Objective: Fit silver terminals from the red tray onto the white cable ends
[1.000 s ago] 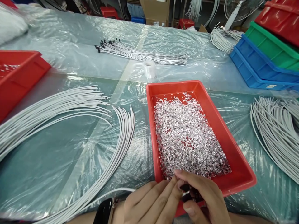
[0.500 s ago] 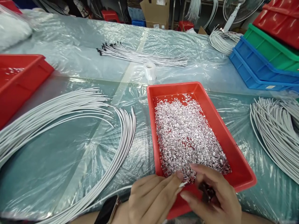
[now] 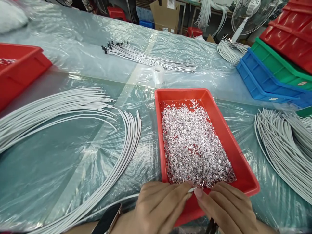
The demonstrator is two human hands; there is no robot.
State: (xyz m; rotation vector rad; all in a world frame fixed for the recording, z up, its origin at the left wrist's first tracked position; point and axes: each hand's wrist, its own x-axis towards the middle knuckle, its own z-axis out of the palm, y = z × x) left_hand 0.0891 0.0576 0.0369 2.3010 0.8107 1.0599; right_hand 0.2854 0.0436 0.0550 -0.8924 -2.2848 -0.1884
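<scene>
Over the near end of a red tray, my left hand is closed on a white cable, its end poking out past the fingertips. My right hand is closed too, thumb and fingers pinched at that cable end. A dark object, its kind unclear, shows under the right palm. Small shiny bits of metal or foil fill much of the tray. To the left, a bundle of white cables curves over the plastic-covered table.
More white cables lie left and right. Behind the tray stand a clear roll of tape or film and thin cables with black ends. Stacked blue bins rise at the right; another red bin is at the left.
My right hand's fingers have closed from an open curl onto the cable end by my left fingertips. The view has tilted slightly; the left hand keeps its hold.
</scene>
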